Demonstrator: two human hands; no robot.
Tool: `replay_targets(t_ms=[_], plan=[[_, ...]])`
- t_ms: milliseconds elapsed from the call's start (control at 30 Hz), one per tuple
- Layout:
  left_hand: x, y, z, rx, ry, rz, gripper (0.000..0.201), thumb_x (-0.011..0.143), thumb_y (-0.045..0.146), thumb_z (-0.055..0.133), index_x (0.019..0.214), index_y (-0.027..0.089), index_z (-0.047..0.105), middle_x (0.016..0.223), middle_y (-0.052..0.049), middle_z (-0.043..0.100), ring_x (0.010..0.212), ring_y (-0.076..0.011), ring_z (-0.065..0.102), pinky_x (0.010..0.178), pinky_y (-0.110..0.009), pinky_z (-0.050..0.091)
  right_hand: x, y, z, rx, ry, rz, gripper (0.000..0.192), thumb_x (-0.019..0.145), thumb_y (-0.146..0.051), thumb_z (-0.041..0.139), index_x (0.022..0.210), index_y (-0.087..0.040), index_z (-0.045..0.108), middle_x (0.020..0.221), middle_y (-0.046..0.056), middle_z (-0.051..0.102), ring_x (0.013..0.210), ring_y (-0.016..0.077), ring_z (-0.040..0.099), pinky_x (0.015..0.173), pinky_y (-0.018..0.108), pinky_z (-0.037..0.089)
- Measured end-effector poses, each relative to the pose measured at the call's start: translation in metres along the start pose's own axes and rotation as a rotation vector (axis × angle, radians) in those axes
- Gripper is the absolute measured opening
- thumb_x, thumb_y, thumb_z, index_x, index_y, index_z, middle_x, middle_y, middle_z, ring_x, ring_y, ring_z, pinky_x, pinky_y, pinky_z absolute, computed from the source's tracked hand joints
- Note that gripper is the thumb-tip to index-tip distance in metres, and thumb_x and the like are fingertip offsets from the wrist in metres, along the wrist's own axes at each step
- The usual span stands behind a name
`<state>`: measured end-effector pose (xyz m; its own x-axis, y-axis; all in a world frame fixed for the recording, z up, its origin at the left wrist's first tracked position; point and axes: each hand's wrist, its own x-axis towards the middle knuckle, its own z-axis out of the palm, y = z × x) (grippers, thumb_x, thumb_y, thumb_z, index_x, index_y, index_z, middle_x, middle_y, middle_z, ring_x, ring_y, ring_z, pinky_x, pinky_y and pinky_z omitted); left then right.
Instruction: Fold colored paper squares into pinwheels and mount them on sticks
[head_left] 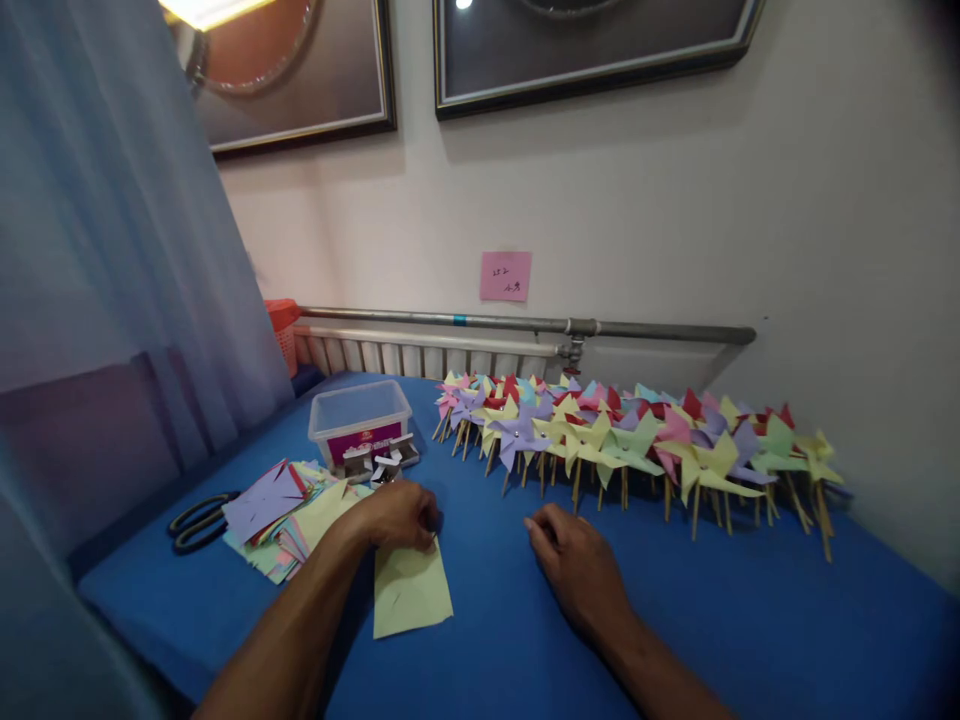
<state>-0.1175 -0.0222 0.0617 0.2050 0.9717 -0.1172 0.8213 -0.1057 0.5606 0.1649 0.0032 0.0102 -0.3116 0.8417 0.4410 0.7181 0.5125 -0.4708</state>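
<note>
My left hand [401, 515] is closed at the upper edge of a pale yellow paper square [412, 600] with slits cut in it. The fingertips pinch near its top right corner; whether something small is also between them I cannot make out. To the right, my right hand [577, 560] rests on the blue table with its fingers curled in, and nothing shows in it. Left of my left forearm lies a pile of coloured paper squares [262, 505]. Small open boxes [386, 468] stand just beyond my left hand, their contents too small to name.
A clear plastic tub [360, 408] stands behind the small boxes. Black-handled scissors [201, 522] lie left of the paper pile. Many paper pinwheels [585, 440] on sticks crowd the back right of the blue table [495, 640]. A pipe rail [495, 322] runs along the wall; a curtain [127, 230] hangs left.
</note>
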Motion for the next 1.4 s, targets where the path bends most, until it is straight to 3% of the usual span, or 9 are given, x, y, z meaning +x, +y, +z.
replay_targets(t_ms=[167, 300, 467, 533, 700, 967, 1100, 1267, 1400], plan=[[0.003, 0.001, 0.004, -0.022, -0.051, -0.017, 0.020, 0.048, 0.013, 0.077, 0.065, 0.023, 0.073, 0.058, 0.003, 0.063, 0.054, -0.0133, 0.050, 0.053, -0.025, 0.030, 0.001, -0.001, -0.003, 0.052, -0.021, 0.021, 0.031, 0.096, -0.045, 0.047, 0.075, -0.025, 0.058, 0.072, 0.003, 0.069, 0.069, 0.0205, 0.061, 0.073, 0.033, 0.041], [0.008, -0.001, 0.006, -0.392, -0.053, 0.020, 0.020, 0.055, 0.022, 0.079, 0.072, 0.018, 0.070, 0.059, 0.005, 0.060, 0.055, -0.0106, 0.048, 0.054, -0.023, 0.032, -0.001, -0.009, -0.004, 0.190, -0.029, 0.067, 0.035, 0.094, -0.051, 0.050, 0.073, -0.025, 0.059, 0.069, 0.003, 0.067, 0.068, 0.0202, 0.060, 0.070, 0.032, 0.043], [0.021, 0.007, 0.013, -0.988, 0.350, 0.111, 0.036, 0.058, 0.037, 0.085, 0.075, 0.014, 0.064, 0.061, 0.004, 0.056, 0.052, -0.0065, 0.044, 0.052, -0.021, 0.030, 0.003, -0.029, 0.014, 0.872, -0.025, 0.386, 0.051, 0.081, -0.070, 0.063, 0.096, -0.021, 0.066, 0.091, 0.008, 0.073, 0.080, 0.0235, 0.068, 0.071, 0.034, 0.053], [0.025, 0.010, 0.018, -1.107, 0.396, 0.093, 0.040, 0.056, 0.040, 0.087, 0.075, 0.014, 0.063, 0.058, 0.005, 0.055, 0.048, -0.0050, 0.041, 0.049, -0.020, 0.027, 0.005, -0.040, 0.021, 1.174, -0.055, 0.502, 0.058, 0.078, -0.074, 0.065, 0.099, -0.020, 0.067, 0.102, 0.012, 0.075, 0.087, 0.0254, 0.071, 0.075, 0.036, 0.055], [0.028, 0.016, 0.028, -1.178, 0.361, 0.052, 0.044, 0.053, 0.041, 0.090, 0.074, 0.014, 0.064, 0.056, 0.004, 0.055, 0.046, -0.0044, 0.041, 0.047, -0.020, 0.027, 0.009, -0.063, 0.025, 1.542, -0.274, 0.459, 0.058, 0.079, -0.069, 0.071, 0.110, -0.019, 0.070, 0.099, 0.012, 0.079, 0.094, 0.0288, 0.074, 0.082, 0.040, 0.056], [0.036, 0.028, 0.048, -1.064, 0.383, 0.029, 0.040, 0.054, 0.042, 0.088, 0.071, 0.015, 0.063, 0.055, 0.005, 0.055, 0.048, -0.0064, 0.043, 0.049, -0.021, 0.031, 0.009, -0.058, 0.024, 1.625, -0.238, 0.554, 0.043, 0.070, -0.049, 0.087, 0.095, -0.016, 0.075, 0.085, 0.009, 0.080, 0.084, 0.0283, 0.075, 0.077, 0.039, 0.059], [0.035, 0.035, 0.056, -1.066, 0.390, -0.010, 0.041, 0.057, 0.045, 0.086, 0.073, 0.016, 0.063, 0.058, 0.005, 0.058, 0.050, -0.0078, 0.046, 0.051, -0.022, 0.032, 0.008, -0.056, 0.025, 1.608, -0.131, 0.595, 0.042, 0.069, -0.044, 0.089, 0.097, -0.016, 0.075, 0.084, 0.009, 0.080, 0.082, 0.0288, 0.076, 0.076, 0.040, 0.059], [0.033, 0.038, 0.059, -1.077, 0.331, 0.000, 0.040, 0.058, 0.044, 0.087, 0.068, 0.017, 0.059, 0.059, 0.003, 0.060, 0.053, -0.0098, 0.050, 0.055, -0.023, 0.036, 0.012, -0.050, 0.025, 1.612, -0.018, 0.656, 0.049, 0.066, -0.045, 0.089, 0.102, -0.017, 0.073, 0.085, 0.009, 0.080, 0.086, 0.0313, 0.076, 0.073, 0.040, 0.060], [0.033, 0.037, 0.057, -1.106, 0.354, 0.014, 0.039, 0.056, 0.041, 0.087, 0.064, 0.016, 0.059, 0.056, 0.003, 0.060, 0.052, -0.0090, 0.049, 0.054, -0.023, 0.036, 0.013, -0.048, 0.022, 1.598, -0.037, 0.649, 0.048, 0.068, -0.048, 0.088, 0.103, -0.018, 0.073, 0.089, 0.008, 0.080, 0.088, 0.0293, 0.076, 0.072, 0.037, 0.059]])
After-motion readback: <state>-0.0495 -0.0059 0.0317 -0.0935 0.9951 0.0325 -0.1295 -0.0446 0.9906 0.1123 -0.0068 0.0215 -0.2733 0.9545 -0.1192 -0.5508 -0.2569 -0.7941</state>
